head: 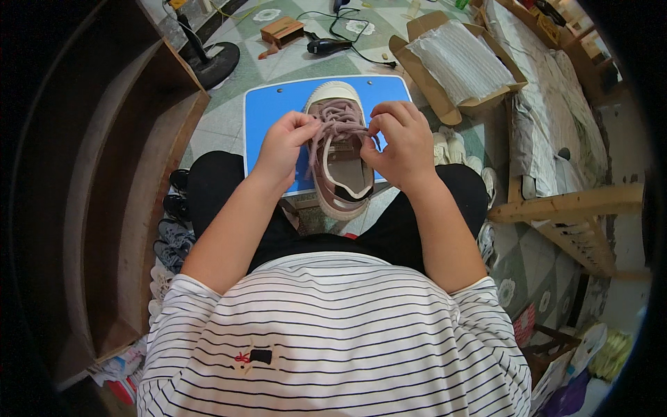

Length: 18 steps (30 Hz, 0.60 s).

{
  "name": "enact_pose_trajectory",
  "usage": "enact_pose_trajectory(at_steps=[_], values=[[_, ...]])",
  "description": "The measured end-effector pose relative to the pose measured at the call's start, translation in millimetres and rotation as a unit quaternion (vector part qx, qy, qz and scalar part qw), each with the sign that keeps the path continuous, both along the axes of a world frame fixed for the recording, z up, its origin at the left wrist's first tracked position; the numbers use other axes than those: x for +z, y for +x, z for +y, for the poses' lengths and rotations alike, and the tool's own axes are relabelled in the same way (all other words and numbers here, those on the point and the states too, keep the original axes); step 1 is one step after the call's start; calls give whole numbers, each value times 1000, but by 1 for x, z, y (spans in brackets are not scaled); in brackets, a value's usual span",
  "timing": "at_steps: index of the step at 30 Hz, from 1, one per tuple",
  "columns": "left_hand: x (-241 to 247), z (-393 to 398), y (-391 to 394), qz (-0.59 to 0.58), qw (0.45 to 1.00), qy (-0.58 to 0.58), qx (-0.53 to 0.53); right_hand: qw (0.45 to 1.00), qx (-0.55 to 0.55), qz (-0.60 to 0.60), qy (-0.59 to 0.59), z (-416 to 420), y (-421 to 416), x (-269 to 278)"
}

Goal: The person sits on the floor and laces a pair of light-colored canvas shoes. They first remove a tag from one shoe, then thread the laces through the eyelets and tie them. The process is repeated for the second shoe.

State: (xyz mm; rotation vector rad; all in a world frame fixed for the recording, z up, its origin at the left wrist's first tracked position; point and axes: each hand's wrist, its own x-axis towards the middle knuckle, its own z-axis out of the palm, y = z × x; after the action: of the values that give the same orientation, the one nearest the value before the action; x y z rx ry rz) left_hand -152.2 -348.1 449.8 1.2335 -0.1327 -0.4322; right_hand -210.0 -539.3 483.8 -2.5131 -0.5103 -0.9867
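Observation:
A mauve sneaker (323, 182) with a cream rubber toe cap and sole rests on a small blue table (271, 104), its toe pointing away from me. The heel sticks out over the table's near edge. Its thick mauve shoelace (341, 126) is crossed over the tongue in a loose knot or loops; which one I cannot tell. My left hand (284, 143) pinches the lace between thumb and forefinger at the shoe's left side. On the right side, my right hand (398, 138) grips a lace end between thumb and fingers.
A wooden shelf unit (151, 78) stands close on my left. Several shoes (174, 237) line the floor by my legs. Ahead lie a black hair dryer (328, 46) with its cord and a small cardboard box (282, 31). An open carton (464, 62) and a bed (547, 120) are on the right.

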Motion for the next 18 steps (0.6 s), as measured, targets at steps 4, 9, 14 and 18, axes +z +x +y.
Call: enact_pose_trajectory(at_steps=[4, 9, 14, 18], values=[[-8, 6, 0, 12, 1000, 0, -22, 999, -4, 49, 21, -1, -1, -3], [5, 1, -6, -66, 996, 28, -47, 991, -16, 122, 43, 3, -9, -8], [6, 2, -6, -88, 991, 77, -57, 994, -34, 95, -47, 10, -11, -3], [11, 1, -3, -14, 999, 35, -7, 992, -31, 96, -72, 7, -13, 0]])
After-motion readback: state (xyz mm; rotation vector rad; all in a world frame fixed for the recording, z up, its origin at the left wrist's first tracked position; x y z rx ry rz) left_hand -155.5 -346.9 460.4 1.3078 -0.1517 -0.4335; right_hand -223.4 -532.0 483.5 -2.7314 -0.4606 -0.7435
